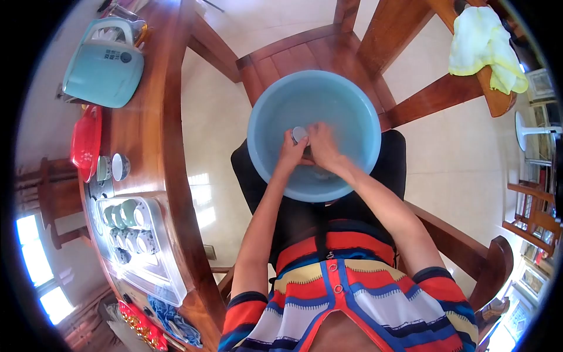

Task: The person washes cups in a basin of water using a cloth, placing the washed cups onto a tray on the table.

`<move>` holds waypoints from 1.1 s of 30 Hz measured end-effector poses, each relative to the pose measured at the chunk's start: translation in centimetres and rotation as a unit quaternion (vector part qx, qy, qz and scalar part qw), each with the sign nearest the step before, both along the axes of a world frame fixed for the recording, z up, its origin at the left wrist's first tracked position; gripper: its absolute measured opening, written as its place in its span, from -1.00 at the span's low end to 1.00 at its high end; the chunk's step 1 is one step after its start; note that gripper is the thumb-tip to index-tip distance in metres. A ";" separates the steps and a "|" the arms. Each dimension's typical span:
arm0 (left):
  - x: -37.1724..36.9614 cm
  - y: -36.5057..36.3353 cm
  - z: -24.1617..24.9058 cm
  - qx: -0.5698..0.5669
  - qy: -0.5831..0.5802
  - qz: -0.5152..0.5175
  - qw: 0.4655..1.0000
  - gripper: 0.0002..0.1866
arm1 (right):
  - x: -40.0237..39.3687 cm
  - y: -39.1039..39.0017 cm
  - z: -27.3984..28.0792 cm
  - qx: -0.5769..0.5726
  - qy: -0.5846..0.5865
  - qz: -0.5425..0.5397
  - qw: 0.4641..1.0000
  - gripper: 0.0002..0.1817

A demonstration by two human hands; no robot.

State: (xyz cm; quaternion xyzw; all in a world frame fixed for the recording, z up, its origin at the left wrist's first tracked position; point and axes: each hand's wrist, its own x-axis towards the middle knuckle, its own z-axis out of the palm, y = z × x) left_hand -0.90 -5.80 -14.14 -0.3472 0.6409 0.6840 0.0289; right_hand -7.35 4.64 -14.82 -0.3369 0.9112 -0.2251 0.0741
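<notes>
A light blue basin (256, 145) with water in it rests over my lap and the edge of a wooden chair seat. Inside the basin, my left hand (292, 150) has its fingers closed around a small cup (299, 134) with a pale grey round end showing. My right hand (322, 145) is right beside it, touching or nearly touching the cup; its fingers are smeared by motion. Something low between the hands is too unclear to name.
On the wooden table (153, 117) at left stand a light blue kettle (105, 70), a red dish (86, 141), two cups and a clear tray (176, 281) of several small cups. A white and yellow cloth (478, 44) hangs at upper right on a wooden chair.
</notes>
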 end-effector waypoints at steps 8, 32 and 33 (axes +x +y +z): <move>-0.2 -1.0 -0.2 0.143 -0.003 0.047 0.989 -0.50 | 0.4 0.2 0.7 -0.161 -0.035 0.022 0.986 -0.62; 0.0 -2.0 -0.1 0.107 -0.024 0.111 0.988 -0.60 | -1.2 0.3 2.4 -0.048 -0.182 0.270 0.944 -0.52; -0.1 -2.1 0.1 0.097 -0.034 0.112 0.988 -0.61 | -1.1 0.5 2.0 -0.048 -0.182 0.270 0.944 -0.52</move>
